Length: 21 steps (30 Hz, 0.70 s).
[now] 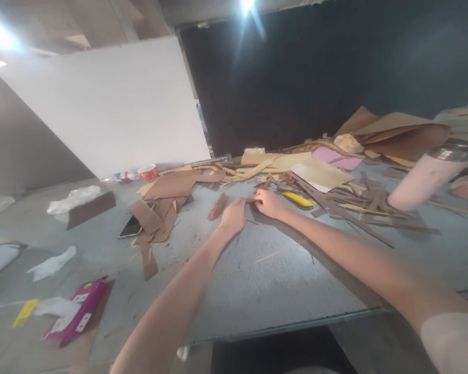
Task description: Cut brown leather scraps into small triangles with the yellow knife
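brown strip [250, 200], short and thin, lay at the centre of the bench [273, 291], bridging the gap between the two hands. the right hand [271, 203] was curled nearly closed, thumb and fingertips pinching the strip's near-right end. the left hand [234, 214] met the other end with fingers together and bent downward; its tips were too blurred to tell whether they gripped or merely pressed.

reckoned from the strip, with twelve o'clock pointing away from the person, a small brown stack [217, 206] sat at nine, just beside the left hand. farther out at nine, a phone [131, 227] lay partly under brown pieces [158, 221]. between nine and ten stood a red and white cup [147, 171], any lettering on it unreadable. at eight, near the bench's left side, lay a magenta packet [78, 310] with white label patches, their print too smeared to read. at one, pale sheets [276, 161] were spread; at two, a lilac sheet [337, 157]. at three came a yellow-handled tool [298, 199], then loose brown strips [359, 217], then a pink tumbler [425, 179], tilted in view.
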{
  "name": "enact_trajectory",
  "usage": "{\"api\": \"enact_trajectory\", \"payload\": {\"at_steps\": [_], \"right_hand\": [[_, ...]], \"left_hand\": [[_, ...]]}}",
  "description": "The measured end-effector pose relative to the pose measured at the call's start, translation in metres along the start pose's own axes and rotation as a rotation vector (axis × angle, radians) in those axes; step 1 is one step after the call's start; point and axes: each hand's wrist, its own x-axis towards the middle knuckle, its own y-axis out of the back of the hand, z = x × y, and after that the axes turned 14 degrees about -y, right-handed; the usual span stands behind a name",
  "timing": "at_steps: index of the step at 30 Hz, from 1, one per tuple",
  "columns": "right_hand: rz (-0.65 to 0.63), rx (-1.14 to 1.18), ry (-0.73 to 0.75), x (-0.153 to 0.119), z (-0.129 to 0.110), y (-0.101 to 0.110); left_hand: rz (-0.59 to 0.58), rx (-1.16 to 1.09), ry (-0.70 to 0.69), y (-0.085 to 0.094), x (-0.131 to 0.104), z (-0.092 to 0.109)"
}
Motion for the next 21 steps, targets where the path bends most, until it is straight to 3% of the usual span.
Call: {"api": "enact_trajectory", "payload": {"at_steps": [11, 21], "right_hand": [[-0.002, 0.15, 0.048, 0.004, 0.007, -0.009], [-0.04, 0.269, 0.046, 0.008, 0.011, -0.011]], "left_hand": [[-0.016, 0.0, -0.014, -0.003, 0.001, -0.002], [-0.055, 0.003, 0.027, 0.005, 0.001, 0.003]]}}
